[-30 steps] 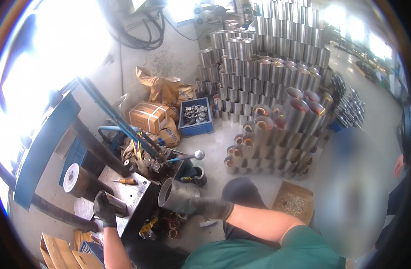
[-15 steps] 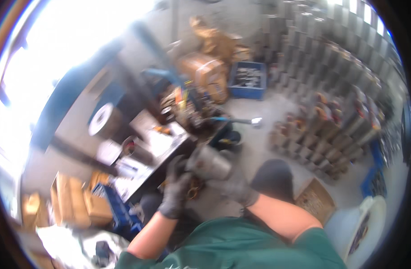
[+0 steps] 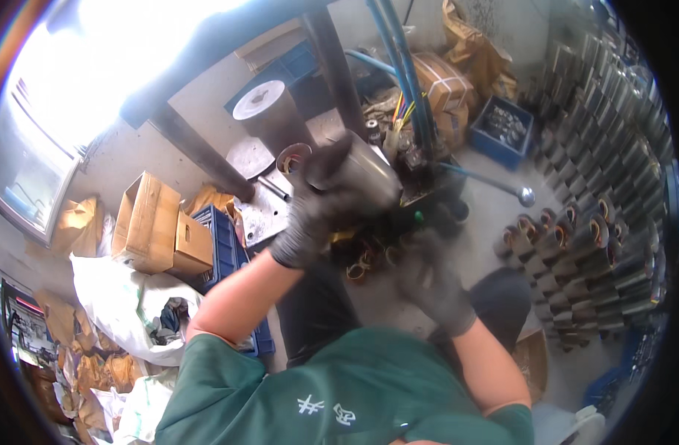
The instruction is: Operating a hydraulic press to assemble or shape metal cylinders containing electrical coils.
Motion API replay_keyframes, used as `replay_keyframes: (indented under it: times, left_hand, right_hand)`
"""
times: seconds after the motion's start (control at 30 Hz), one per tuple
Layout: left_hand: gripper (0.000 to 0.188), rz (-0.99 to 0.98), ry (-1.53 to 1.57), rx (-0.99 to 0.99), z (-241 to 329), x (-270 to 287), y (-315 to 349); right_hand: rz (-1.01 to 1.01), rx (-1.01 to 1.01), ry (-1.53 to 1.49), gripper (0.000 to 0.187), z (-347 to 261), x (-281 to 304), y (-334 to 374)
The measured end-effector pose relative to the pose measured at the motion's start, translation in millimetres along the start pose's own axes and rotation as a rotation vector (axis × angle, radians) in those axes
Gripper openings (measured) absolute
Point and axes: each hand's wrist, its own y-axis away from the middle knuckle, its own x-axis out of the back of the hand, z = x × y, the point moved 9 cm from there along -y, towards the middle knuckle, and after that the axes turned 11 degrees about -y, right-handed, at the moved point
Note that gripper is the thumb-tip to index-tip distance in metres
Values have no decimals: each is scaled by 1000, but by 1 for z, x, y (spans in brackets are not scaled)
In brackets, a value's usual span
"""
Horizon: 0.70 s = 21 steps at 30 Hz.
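My left hand [image 3: 310, 226], in a dark grey glove, grips a smooth metal cylinder [image 3: 365, 178] by its left end. The cylinder is tilted and raised in front of the worktable, smeared by motion. My right hand [image 3: 436, 289], gloved alike, is apart from the cylinder, lower and to the right. Its fingers are blurred but look spread, with nothing visible in them. Behind the left hand, a hollow cylinder with a reddish-brown inside [image 3: 293, 157] stands on the metal worktable [image 3: 262, 222]. Several copper-coloured ring-ended parts [image 3: 356, 272] lie below, between my hands.
A larger cylinder [image 3: 262, 101] stands at the back, beside dark posts [image 3: 336, 70]. A blue-handled rod with a round metal end [image 3: 526, 196] juts to the right. Stacked metal cylinders [image 3: 606, 141] fill the right. Cardboard boxes [image 3: 148, 226] and a white sack [image 3: 113, 304] lie left.
The cylinder has risen up and away in my left hand. My right hand has come off it and moved right. The view has turned left.
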Motion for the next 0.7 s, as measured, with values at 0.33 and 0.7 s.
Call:
replay_keyframes:
  times: [0.33,0.7]
  left_hand:
    - [64,569,-387,-189,-44,247,-205]
    - [57,880,-400,-163,-104,262,-154]
  right_hand:
    - [-227,-43,195,49,17,-13,1]
    - [-365,-276,257,45,53,-23,14]
